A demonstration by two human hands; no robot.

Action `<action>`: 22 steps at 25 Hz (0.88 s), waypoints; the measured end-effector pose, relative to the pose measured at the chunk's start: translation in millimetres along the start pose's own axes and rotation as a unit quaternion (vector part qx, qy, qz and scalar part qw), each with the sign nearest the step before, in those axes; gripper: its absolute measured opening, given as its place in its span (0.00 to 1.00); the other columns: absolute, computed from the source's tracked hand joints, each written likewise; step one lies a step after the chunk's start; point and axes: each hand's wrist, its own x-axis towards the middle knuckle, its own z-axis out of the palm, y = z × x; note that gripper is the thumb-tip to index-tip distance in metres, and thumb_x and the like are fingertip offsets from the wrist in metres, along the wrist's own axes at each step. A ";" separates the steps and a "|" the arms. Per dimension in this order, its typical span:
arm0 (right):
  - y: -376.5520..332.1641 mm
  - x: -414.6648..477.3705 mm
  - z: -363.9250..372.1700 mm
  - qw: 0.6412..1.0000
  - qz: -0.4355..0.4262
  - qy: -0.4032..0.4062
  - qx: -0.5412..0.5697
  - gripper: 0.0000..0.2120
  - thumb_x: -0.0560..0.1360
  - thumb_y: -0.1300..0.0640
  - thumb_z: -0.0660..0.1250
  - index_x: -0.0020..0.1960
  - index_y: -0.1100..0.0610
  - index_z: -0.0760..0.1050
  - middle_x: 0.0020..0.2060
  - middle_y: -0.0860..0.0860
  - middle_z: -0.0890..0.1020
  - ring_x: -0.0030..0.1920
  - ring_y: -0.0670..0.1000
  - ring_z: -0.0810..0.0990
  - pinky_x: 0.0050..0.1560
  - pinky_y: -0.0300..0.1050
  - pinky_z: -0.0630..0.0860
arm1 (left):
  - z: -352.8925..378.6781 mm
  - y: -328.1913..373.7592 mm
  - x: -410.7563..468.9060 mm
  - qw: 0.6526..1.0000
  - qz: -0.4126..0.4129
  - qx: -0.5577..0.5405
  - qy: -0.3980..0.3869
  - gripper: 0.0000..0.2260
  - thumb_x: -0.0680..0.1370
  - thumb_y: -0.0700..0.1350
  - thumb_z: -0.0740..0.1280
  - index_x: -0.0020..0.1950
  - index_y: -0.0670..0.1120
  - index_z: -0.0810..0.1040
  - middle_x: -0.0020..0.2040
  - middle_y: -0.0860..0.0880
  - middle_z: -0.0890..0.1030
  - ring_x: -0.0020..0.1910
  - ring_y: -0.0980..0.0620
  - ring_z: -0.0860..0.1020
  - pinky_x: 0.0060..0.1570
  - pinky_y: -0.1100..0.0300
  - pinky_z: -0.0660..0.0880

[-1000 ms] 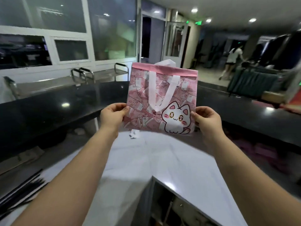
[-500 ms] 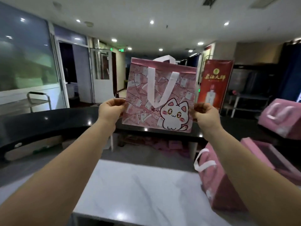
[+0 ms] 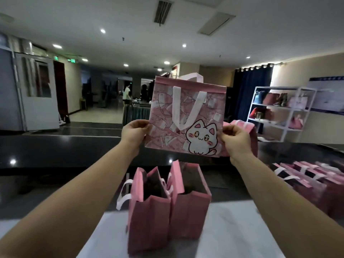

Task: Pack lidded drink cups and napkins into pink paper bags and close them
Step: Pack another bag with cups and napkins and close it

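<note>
Your left hand (image 3: 134, 131) and right hand (image 3: 235, 139) pinching the flat cat-print pink bag (image 3: 186, 116) by its side edges, held upright above two open pink bags (image 3: 167, 207) standing on the white table (image 3: 232, 229)

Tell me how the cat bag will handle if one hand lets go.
Likely light: the cat bag is folded flat and looks empty, held only by pinches from the left hand and right hand. Probably fairly stiff: it stands upright above the grips without sagging. With one hand, it might tilt; its white handle hangs limp.
</note>
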 end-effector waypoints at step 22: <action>223.6 240.9 18.0 0.981 0.049 0.007 -0.186 0.08 0.72 0.62 0.69 0.37 0.53 0.75 0.34 0.48 0.81 0.37 0.54 0.79 0.41 0.51 0.79 | 126.9 -198.2 208.7 0.981 -0.050 0.188 -0.001 0.07 0.74 0.34 0.70 0.42 0.46 0.78 0.44 0.45 0.81 0.47 0.45 0.80 0.52 0.46 0.79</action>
